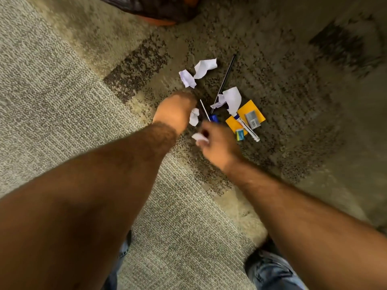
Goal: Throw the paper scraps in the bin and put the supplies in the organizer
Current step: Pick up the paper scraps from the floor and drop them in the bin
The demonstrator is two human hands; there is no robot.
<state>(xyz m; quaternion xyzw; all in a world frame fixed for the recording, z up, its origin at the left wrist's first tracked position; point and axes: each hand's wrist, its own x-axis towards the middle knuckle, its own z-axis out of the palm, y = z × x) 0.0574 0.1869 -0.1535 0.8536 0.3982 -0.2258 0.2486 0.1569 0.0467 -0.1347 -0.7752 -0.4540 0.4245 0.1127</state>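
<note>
White paper scraps lie on the carpet: a crumpled pair [199,72] further away and another scrap [230,99] over the supplies. My left hand [174,110] is closed with a small scrap [194,119] sticking out of it. My right hand [215,143] pinches another small white scrap [201,138]. To the right of my hands lie a long black pencil [225,80], a blue pen [214,118], a white marker [247,127], a grey box [253,119], a small blue-green eraser [240,134] and yellow sticky notes [250,107].
An orange bin with a dark liner [159,11] stands at the top edge, beyond the scraps. The floor is patterned beige and dark carpet [62,91]. My knees in jeans [270,268] show at the bottom. No organizer is visible.
</note>
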